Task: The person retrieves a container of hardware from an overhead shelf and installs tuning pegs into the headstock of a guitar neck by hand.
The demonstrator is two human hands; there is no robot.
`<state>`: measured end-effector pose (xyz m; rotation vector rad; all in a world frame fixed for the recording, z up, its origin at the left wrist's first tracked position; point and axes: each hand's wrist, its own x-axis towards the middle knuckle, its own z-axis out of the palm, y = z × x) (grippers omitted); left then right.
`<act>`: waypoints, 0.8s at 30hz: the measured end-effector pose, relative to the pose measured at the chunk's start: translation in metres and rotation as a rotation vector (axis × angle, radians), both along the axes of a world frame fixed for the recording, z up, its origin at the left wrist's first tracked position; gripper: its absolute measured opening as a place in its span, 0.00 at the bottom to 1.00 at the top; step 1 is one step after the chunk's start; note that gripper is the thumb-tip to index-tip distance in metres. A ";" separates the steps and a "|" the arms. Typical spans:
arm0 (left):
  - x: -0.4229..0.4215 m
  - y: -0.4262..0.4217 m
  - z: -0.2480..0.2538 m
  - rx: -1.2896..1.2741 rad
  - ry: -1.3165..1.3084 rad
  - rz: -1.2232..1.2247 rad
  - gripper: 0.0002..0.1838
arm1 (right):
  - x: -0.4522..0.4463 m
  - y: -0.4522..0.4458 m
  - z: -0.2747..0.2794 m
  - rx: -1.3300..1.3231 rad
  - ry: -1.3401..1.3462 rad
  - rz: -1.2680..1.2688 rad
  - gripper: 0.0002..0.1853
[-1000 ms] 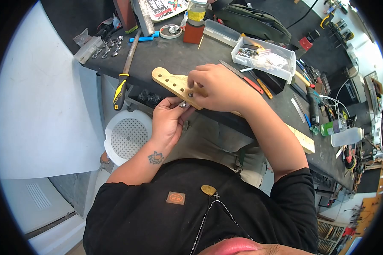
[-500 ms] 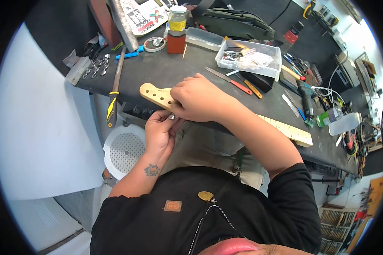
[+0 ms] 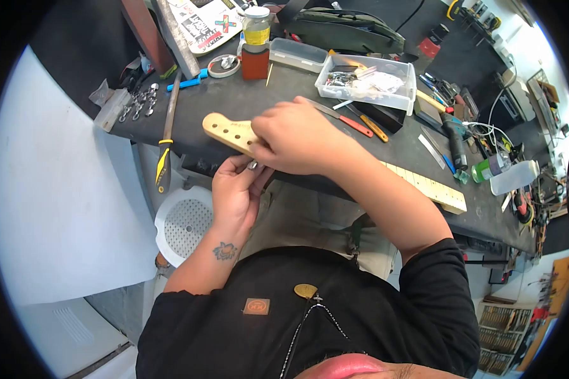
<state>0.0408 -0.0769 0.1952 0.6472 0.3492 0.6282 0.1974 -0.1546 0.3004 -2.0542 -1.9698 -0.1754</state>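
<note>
A pale wooden guitar neck [image 3: 417, 184] lies along the front edge of the bench, its headstock [image 3: 224, 128] with a row of round holes pointing left. My right hand [image 3: 291, 138] is closed over the headstock, fingers curled round its edge and covering some of the holes. Just below it, my left hand [image 3: 234, 189] pinches a small shiny metal guitar tuner [image 3: 253, 165] against the underside of the headstock. Most of that tuner is hidden by my fingers. Several similar tuners [image 3: 140, 104] lie at the bench's left end.
A yellow-and-black handled file [image 3: 164, 165] sticks out over the front edge. Behind the neck are a red-handled knife [image 3: 355, 125], a clear parts box [image 3: 367, 95] and a glass jar [image 3: 256, 31] on a red block. A power screwdriver [image 3: 455, 142] and bottles [image 3: 513, 178] stand right.
The headstock and both hands have shifted slightly up and left in view. My right hand's fingers have turned a little on the headstock; my left hand keeps its pinch.
</note>
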 end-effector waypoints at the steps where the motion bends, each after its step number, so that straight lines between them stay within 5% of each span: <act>1: 0.002 0.001 0.004 0.004 -0.004 -0.002 0.08 | 0.002 -0.002 -0.001 0.012 0.020 0.034 0.14; 7: 0.005 0.001 0.007 0.018 -0.068 -0.026 0.08 | 0.009 0.006 0.011 -0.245 -0.005 -0.016 0.12; 13: 0.000 0.000 0.015 0.025 -0.078 -0.030 0.07 | 0.009 -0.005 0.018 0.074 0.163 0.145 0.13; 22: -0.006 -0.005 0.017 0.069 -0.082 -0.062 0.06 | -0.004 -0.005 0.036 -0.321 0.069 -0.055 0.09; 24: -0.008 -0.006 0.017 0.065 -0.085 -0.078 0.07 | -0.001 -0.025 0.043 -0.206 0.181 -0.010 0.12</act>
